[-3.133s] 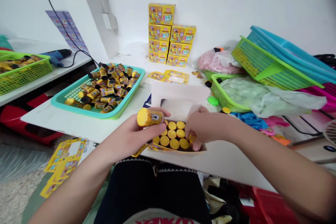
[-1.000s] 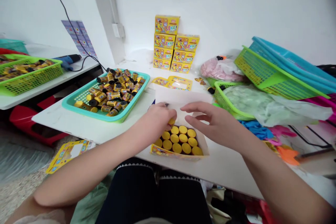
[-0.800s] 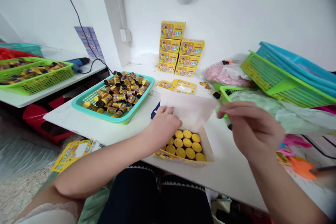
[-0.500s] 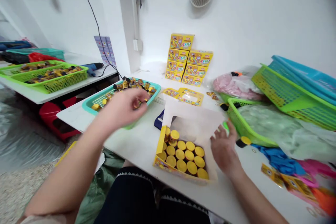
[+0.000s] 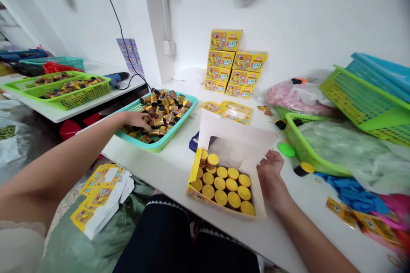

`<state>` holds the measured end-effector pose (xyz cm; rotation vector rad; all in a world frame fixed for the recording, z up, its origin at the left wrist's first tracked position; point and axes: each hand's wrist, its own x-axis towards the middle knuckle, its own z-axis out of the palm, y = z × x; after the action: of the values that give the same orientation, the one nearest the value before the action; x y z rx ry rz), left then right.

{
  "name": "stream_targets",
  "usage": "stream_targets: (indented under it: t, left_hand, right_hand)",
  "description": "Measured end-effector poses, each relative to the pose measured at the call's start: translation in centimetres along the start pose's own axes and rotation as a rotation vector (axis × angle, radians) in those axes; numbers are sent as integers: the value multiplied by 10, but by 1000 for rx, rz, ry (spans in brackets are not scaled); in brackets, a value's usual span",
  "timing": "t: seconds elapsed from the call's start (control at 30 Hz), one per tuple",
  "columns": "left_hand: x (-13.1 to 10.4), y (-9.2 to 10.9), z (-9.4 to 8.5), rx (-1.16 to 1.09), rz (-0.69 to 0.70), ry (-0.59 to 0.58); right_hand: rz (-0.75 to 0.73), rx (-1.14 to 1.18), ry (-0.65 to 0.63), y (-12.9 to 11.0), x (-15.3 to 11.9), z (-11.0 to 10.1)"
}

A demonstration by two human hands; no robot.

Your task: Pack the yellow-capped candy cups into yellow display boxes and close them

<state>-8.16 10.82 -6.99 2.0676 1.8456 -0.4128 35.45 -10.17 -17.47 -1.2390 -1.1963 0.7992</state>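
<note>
My left hand (image 5: 139, 120) reaches into a turquoise basket (image 5: 153, 147), its fingers spread over a heap of small yellow-and-black canisters (image 5: 165, 106). Some fingertips are hidden among them. At the right side of an open yellow-and-white cardboard box (image 5: 261, 198), my right hand (image 5: 272, 175) has its fingers curled against the box wall. Rows of canisters with yellow lids (image 5: 219, 183) stand upright in the box. Another canister (image 5: 212, 161) sits higher, on top of the others near the back left corner. The white lid with its window stands raised behind.
Closed yellow boxes (image 5: 222, 59) are stacked by the wall. A flat box piece (image 5: 237, 111) lies before them. To the right are a green basket (image 5: 301, 149) with plastic bags, a green disc (image 5: 286, 149) and a lone canister (image 5: 303, 169). Folded cartons (image 5: 102, 198) lie lower left.
My left hand has moved left and down into the turquoise basket. My right hand has drawn in against the box side, away from the green disc. The view has shifted slightly.
</note>
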Motion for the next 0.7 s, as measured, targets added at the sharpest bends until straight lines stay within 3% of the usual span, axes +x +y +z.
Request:
stream_targets:
  t: [0.2,0.5,0.7]
  left_hand:
    - [2,3,0,-34,5,-99]
    - [0,17,22,97,73,89]
    - [1,17,21,146,116,78]
  right_hand:
    - [46,127,-16,-4,-8,6]
    - [31,333,33,-6,0,0]
    - [31,416,0,-2,3,-7]
